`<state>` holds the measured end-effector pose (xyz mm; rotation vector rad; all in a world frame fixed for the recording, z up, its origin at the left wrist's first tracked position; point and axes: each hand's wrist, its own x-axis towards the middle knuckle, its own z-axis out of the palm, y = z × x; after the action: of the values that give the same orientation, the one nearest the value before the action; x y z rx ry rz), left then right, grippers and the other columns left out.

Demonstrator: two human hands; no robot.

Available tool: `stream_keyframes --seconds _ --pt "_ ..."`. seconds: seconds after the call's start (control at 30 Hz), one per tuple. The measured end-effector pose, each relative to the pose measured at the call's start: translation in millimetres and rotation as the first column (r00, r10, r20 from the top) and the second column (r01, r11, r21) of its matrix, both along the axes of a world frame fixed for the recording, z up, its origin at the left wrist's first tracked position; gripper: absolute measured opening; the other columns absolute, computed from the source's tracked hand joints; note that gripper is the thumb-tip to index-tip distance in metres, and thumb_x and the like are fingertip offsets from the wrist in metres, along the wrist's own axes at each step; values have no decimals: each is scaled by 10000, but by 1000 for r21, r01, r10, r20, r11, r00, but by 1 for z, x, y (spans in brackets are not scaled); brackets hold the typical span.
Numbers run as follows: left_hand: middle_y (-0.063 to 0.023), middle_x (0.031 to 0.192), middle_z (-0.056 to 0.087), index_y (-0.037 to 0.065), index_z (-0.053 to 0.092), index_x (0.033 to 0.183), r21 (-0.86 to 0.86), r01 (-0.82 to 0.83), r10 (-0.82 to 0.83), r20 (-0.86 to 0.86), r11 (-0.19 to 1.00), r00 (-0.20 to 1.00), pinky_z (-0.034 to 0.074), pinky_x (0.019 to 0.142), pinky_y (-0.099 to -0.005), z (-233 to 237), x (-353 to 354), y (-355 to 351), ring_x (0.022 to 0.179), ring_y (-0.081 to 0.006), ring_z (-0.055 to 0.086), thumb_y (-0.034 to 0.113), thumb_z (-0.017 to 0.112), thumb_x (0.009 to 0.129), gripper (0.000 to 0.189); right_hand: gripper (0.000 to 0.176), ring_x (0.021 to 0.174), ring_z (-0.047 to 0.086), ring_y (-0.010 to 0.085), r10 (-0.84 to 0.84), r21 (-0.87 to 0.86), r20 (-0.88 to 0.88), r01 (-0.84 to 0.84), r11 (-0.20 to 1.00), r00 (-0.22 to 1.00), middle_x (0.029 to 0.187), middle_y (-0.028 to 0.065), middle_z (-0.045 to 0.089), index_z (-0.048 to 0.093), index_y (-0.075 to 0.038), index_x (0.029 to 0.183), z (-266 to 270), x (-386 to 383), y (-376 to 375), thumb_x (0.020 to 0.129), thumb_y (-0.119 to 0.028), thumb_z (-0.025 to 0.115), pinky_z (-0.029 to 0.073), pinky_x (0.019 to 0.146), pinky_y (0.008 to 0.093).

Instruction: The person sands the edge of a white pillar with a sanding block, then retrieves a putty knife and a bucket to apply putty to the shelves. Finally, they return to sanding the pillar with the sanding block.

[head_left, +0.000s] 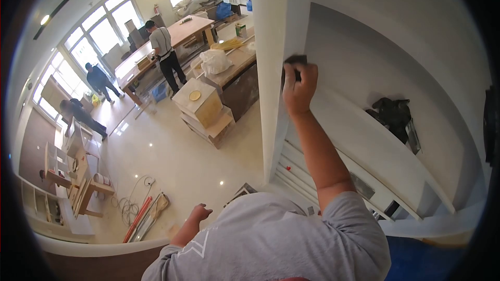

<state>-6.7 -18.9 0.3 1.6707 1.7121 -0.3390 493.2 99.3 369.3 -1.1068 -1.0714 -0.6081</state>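
Observation:
My right hand (301, 86) is raised and closed around a dark piece of sandpaper (297, 60). It presses this against the edge of a tall white panel (275, 99). My fingers cover much of the piece, so its full shape is hidden. Low on the left, beside my body, my left hand (199, 212) hangs in the air with its fingers partly stretched and nothing in it. To the right of my raised arm, a crumpled black bag (391, 114) lies on a white shelf (364, 130) of the cabinet.
Across the room one person (163, 47) stands by a long worktable (195, 25); two others are further left. A wooden box stand (200, 105) and a bench with a white plastic bag (214, 61) stand mid-floor. Red and metal poles (139, 218) and a cable (126, 200) lie on the tiles.

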Motion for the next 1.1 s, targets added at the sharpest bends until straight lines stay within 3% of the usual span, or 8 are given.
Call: stream_keyframes --seconds 0.17,0.37,0.47,0.57,0.7,0.8,0.97,1.1 --pt "-231 1260 613 -5 602 1260 -10 -6 6 9 1000 1000 476 1004 -403 3 2 10 1192 -372 573 431 705 806 637 133 794 537 311 -78 -52 47 80 995 996 842 112 556 606 -43 876 -33 5 2 846 -91 727 444 701 406" --pt "-248 1249 613 1 600 1265 -14 38 -37 23 999 999 477 1002 -409 -5 9 7 1188 -373 575 442 708 802 648 137 789 537 325 -32 26 -64 34 999 997 845 124 568 606 -43 872 17 -10 -1 831 -74 733 451 704 424" --pt "-251 1249 610 3 600 1266 14 26 -27 26 1000 999 478 1000 -411 2 11 9 1186 -373 576 448 710 798 655 135 802 542 312 -112 -46 58 115 992 992 873 127 564 603 -42 892 -32 0 3 842 -76 724 459 705 410" --pt "-248 1264 603 3 601 1264 26 7 -8 37 1000 999 476 1000 -414 4 18 11 1192 -371 572 447 709 800 651 132 806 538 310 -100 -47 19 100 994 995 862 127 561 605 -40 894 -51 0 4 844 -78 722 454 705 410" --pt "-245 1270 601 2 597 1269 -2 37 -37 34 999 999 477 999 -416 -2 1 5 1195 -369 571 446 710 802 654 128 814 537 328 -34 23 -9 34 999 999 839 124 562 607 -34 898 17 -6 5 843 -74 715 447 711 427" --pt "-245 1251 612 -3 594 1268 7 47 -47 2 999 999 479 997 -414 3 0 11 1188 -371 575 445 715 798 660 148 799 545 343 -80 -2 -2 80 997 997 834 139 557 628 -52 858 -12 -1 11 807 -106 756 471 688 422" --pt "-262 1225 615 12 589 1279 104 32 -48 150 994 987 485 976 -418 13 35 20 1139 -378 600 431 715 811 640 108 796 535 338 10 -383 -22 -17 923 1000 825 141 570 610 -39 881 -129 -14 -48 864 -101 698 441 710 444" --pt "-242 1282 567 36 580 1285 324 112 -234 367 939 900 500 947 -411 70 116 44 1103 -360 616 379 707 844 573 139 772 543 341 98 -509 -122 -147 848 988 865 145 552 633 -42 998 -141 -33 -98 860 -34 644 470 675 428"
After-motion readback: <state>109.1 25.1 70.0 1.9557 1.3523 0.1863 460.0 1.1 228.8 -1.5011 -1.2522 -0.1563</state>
